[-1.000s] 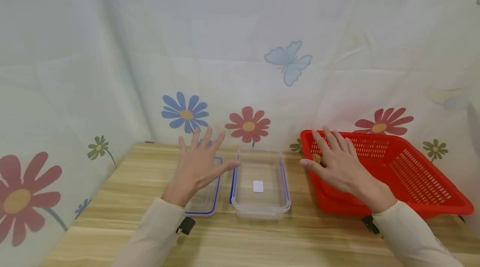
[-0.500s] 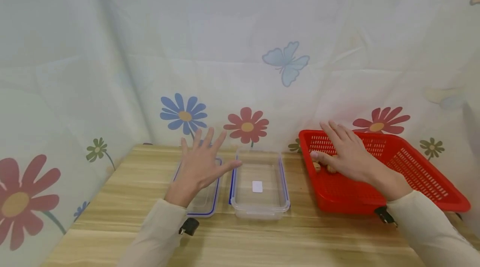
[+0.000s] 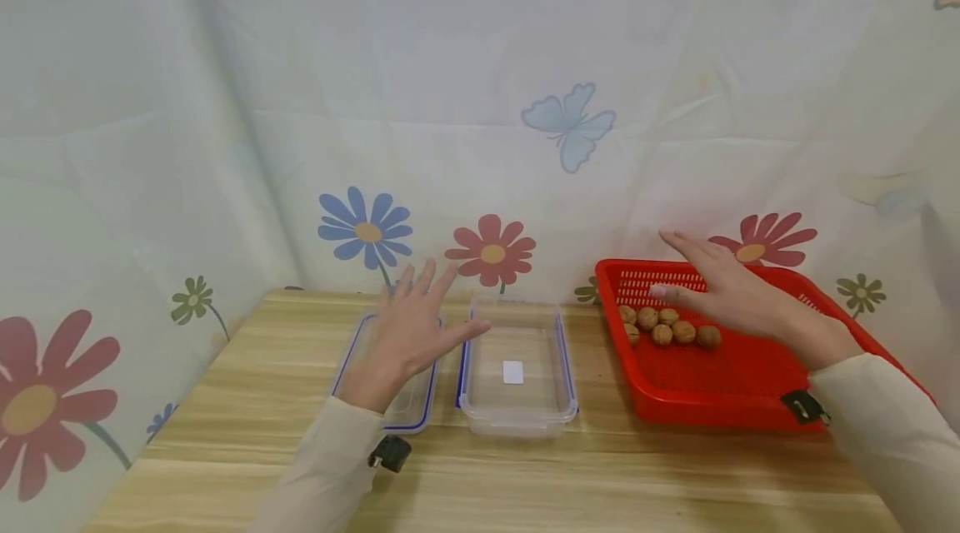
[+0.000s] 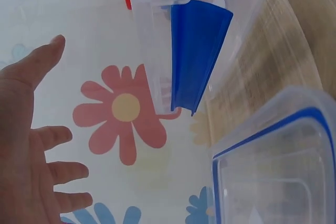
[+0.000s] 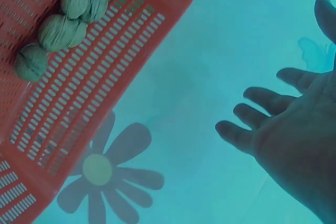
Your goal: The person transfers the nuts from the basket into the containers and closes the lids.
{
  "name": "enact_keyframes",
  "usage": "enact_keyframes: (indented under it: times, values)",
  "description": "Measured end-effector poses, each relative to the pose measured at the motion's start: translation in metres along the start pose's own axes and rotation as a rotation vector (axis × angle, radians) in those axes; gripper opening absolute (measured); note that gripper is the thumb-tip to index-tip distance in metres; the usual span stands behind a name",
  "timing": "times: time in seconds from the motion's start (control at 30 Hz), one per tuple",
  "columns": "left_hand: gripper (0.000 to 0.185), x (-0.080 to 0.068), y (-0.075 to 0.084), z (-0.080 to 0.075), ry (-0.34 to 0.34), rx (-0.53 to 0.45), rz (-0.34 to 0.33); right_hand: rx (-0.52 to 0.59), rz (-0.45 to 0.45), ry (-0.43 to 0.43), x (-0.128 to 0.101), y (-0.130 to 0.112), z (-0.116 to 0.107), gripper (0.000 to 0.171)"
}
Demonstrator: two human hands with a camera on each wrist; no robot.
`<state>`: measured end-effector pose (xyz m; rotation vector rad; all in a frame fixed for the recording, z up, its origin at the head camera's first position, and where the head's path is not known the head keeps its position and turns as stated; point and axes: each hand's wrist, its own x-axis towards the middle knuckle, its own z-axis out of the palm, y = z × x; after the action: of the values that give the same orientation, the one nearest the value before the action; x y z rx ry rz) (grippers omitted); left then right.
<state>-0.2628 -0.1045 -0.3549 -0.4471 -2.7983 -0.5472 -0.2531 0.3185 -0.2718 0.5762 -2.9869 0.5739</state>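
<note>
My left hand point(image 3: 405, 329), fingers spread, hovers over the blue-edged lid point(image 3: 412, 404) at the left and holds nothing. Beside it, a clear plastic box point(image 3: 517, 350) with a small white label stands on the table; its blue side clip point(image 4: 197, 56) shows in the left wrist view. On the right, my right hand point(image 3: 738, 296) is held above the red basket point(image 3: 720, 412), fingers straight and thumb apart, touching nothing. Several walnuts point(image 3: 683, 331) lie together in the basket's left part, and the right wrist view shows walnuts point(image 5: 55, 32) against its slotted wall.
The wooden table point(image 3: 480, 483) backs onto a white cloth point(image 3: 420, 100) printed with flowers and butterflies. Small black devices sit on both wrists, such as the wrist camera point(image 3: 390, 453) on the left.
My right hand has moved right over the basket, uncovering the walnuts. The left hand has shifted slightly right, its fingers still spread.
</note>
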Motion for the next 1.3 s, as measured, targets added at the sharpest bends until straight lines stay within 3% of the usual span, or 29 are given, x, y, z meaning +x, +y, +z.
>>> enact_keyframes:
  times: [0.4,0.7,0.97,1.3]
  values:
    - [0.098,0.005,0.000,0.012,0.007,-0.234,-0.031,0.062,0.073,-0.045,0.007,0.020,-0.021,0.091]
    - [0.091,0.009,-0.001,0.020,0.033,-0.420,-0.042,0.132,0.063,-0.054,0.016,0.040,-0.025,0.079]
    - [0.087,0.008,-0.002,0.028,0.023,-0.526,-0.092,0.147,0.090,-0.028,0.018,0.053,-0.025,0.076]
    - [0.081,0.003,-0.002,0.033,0.000,-0.625,-0.121,0.205,0.115,-0.057,0.017,0.078,-0.020,0.072]
